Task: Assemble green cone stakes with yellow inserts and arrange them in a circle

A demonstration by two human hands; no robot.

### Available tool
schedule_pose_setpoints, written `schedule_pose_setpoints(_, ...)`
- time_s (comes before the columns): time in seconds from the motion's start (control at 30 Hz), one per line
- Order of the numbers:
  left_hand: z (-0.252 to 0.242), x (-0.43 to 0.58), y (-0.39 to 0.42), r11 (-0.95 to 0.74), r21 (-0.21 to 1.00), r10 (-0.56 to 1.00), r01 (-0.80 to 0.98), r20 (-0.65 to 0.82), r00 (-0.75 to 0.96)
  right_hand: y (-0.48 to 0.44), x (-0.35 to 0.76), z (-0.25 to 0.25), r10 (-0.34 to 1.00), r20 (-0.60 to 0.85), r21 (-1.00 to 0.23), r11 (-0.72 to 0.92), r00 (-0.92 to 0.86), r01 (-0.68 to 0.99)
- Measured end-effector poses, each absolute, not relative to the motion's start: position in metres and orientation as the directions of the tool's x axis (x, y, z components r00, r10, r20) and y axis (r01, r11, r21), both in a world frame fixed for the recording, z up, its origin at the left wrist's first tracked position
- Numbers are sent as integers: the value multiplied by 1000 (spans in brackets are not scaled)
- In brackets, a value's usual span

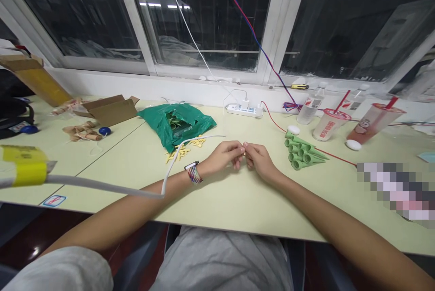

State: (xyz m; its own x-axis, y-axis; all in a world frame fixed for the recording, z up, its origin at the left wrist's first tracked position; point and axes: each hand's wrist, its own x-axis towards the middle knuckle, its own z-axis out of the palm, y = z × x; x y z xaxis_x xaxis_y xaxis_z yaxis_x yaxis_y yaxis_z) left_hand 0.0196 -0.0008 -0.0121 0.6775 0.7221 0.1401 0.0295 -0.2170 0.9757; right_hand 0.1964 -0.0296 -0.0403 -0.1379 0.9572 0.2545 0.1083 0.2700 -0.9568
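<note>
My left hand point(227, 154) and my right hand point(257, 158) meet fingertip to fingertip above the pale green table point(238, 196). Both are pinched closed on a tiny pale piece point(243, 149) held between them; it is too small to name. A beaded band sits on my left wrist point(193, 173). Left of the hands lie small yellow pieces point(183, 149) and an open green plastic bag point(176, 123). A stack of green paper cones point(302, 152) lies just right of my right hand.
A white cable point(176, 155) runs over my left arm. A power strip point(244, 109), a bottle point(311, 107) and two drink cups with straws point(353, 123) stand at the back right. Cardboard boxes point(108, 109) and brown rolls point(83, 131) lie at the left.
</note>
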Motion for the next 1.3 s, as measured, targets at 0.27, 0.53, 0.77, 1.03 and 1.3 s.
schedule_pose_setpoints(0.27,-17,26,-1,171,968,708,-186,11,706,-41,193,-38,898,429,-861,440,-100,253)
schedule_pose_setpoints(0.53,-9,25,-2,425,874,660,-235,-122,741,-32,198,-46,799,581,-668,575,-151,472)
schedule_pose_setpoints(0.77,-5,25,0,626,775,509,-85,-324,797,-22,212,-36,627,674,-391,752,-391,531)
schedule_pose_setpoints(1.03,-2,2,6,-858,358,511,369,511,692,-31,176,-37,954,23,-957,-66,-300,-284)
schedule_pose_setpoints(1.3,2,0,3,-826,463,540,321,487,687,-33,179,-31,975,33,-937,-47,-221,-347)
